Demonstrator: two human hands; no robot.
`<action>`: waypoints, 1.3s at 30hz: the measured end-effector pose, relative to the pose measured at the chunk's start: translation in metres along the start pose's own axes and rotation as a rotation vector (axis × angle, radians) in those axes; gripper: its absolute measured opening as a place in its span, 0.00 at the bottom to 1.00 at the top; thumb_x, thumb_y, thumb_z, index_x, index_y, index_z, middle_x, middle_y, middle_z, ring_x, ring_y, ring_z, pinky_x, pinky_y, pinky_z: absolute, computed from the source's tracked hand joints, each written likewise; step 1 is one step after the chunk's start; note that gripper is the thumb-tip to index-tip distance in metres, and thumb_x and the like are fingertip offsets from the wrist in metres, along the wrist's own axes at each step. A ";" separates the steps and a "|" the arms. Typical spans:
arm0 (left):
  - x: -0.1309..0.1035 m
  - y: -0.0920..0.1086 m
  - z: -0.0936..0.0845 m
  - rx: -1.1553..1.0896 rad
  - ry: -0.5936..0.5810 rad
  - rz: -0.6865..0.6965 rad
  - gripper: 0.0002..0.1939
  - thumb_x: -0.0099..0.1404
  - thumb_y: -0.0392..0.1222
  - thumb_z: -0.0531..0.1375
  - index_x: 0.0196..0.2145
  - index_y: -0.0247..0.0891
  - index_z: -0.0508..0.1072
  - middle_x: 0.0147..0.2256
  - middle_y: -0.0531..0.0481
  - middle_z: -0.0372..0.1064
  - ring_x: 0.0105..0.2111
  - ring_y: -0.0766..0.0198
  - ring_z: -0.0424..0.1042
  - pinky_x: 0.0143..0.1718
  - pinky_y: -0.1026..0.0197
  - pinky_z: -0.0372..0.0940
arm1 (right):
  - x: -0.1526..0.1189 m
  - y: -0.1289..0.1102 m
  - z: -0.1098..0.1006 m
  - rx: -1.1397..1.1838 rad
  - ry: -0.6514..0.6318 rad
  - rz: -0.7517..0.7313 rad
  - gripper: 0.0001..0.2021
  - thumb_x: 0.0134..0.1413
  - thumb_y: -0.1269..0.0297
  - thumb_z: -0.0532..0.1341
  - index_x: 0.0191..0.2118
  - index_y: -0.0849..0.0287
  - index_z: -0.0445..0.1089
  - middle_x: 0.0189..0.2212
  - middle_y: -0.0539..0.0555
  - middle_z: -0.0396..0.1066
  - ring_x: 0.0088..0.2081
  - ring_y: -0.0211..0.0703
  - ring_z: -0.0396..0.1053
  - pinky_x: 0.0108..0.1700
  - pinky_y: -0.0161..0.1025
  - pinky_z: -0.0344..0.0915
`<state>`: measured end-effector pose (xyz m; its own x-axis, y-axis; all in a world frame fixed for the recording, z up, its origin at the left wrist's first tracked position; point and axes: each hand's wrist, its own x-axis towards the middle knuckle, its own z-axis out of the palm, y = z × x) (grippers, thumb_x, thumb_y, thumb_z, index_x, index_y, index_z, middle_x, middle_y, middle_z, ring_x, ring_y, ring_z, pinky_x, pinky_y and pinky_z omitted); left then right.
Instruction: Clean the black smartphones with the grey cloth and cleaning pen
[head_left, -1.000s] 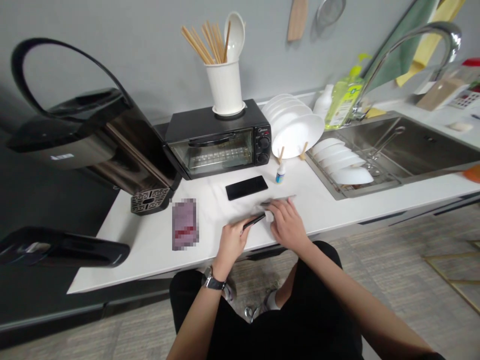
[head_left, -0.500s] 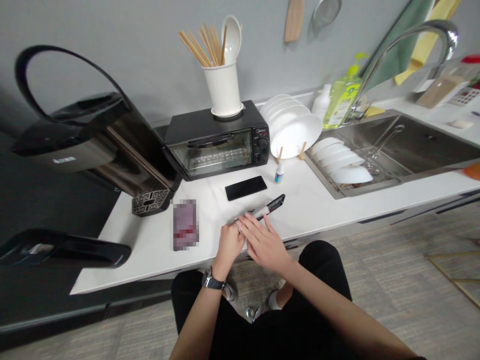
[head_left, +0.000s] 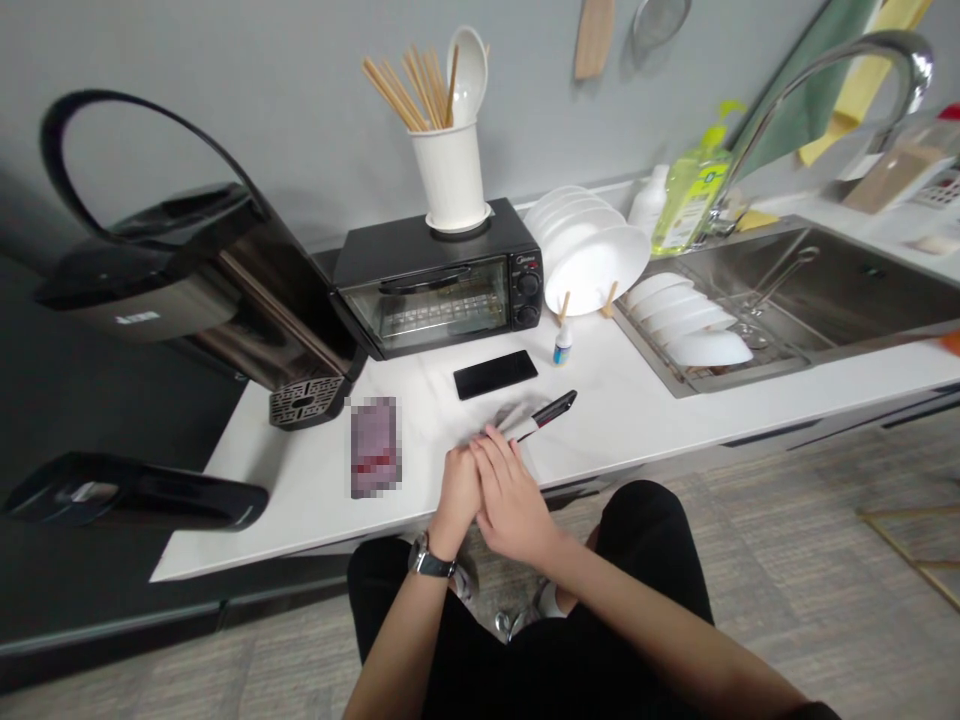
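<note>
My left hand, with a dark-strapped watch on its wrist, is closed at the front edge of the counter. Its fingers are mostly hidden, so I cannot see whether anything is in them. Over it lies my right hand, its fingers stretched out and touching the left. Just beyond my fingertips a black-handled tool with a pale, shiny front part lies slantwise on the counter; its far end is partly covered by my hands. Behind it are a black phone and a small white bottle with a blue label.
A black toaster oven bears a white holder with chopsticks and a spoon. To its left stands a black drink machine. White plates and a sink lie rightward. A blurred purple item rests left.
My right hand has slid slightly left and its fingers have drawn closer together over my left hand. More of the tool's pale part shows. The whole view has shifted a little.
</note>
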<state>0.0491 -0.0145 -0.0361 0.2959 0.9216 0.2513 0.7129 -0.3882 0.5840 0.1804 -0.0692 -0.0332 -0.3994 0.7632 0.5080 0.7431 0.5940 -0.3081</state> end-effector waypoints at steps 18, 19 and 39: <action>0.003 0.008 -0.003 -0.079 0.056 -0.028 0.15 0.77 0.46 0.58 0.47 0.37 0.83 0.36 0.43 0.84 0.31 0.57 0.82 0.35 0.62 0.70 | -0.012 0.113 -0.046 -0.038 0.147 0.455 0.15 0.59 0.74 0.57 0.50 0.58 0.69 0.49 0.62 0.72 0.46 0.55 0.73 0.48 0.49 0.73; 0.002 0.007 -0.003 -0.084 0.057 -0.024 0.14 0.77 0.46 0.58 0.47 0.37 0.82 0.37 0.43 0.84 0.31 0.57 0.82 0.35 0.62 0.71 | -0.012 0.121 -0.051 0.006 0.148 0.481 0.14 0.57 0.74 0.57 0.49 0.58 0.70 0.49 0.62 0.73 0.44 0.53 0.74 0.46 0.48 0.73; -0.002 0.000 0.002 -0.036 0.050 0.047 0.11 0.67 0.32 0.58 0.30 0.36 0.79 0.28 0.44 0.80 0.26 0.55 0.78 0.32 0.59 0.70 | 0.016 0.044 -0.026 -0.006 0.045 -0.101 0.26 0.73 0.51 0.54 0.66 0.66 0.62 0.61 0.66 0.70 0.64 0.57 0.64 0.72 0.58 0.52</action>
<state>0.0493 -0.0158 -0.0379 0.2955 0.9013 0.3167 0.6756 -0.4315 0.5978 0.2211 -0.0377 -0.0180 -0.4478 0.6874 0.5718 0.7037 0.6655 -0.2490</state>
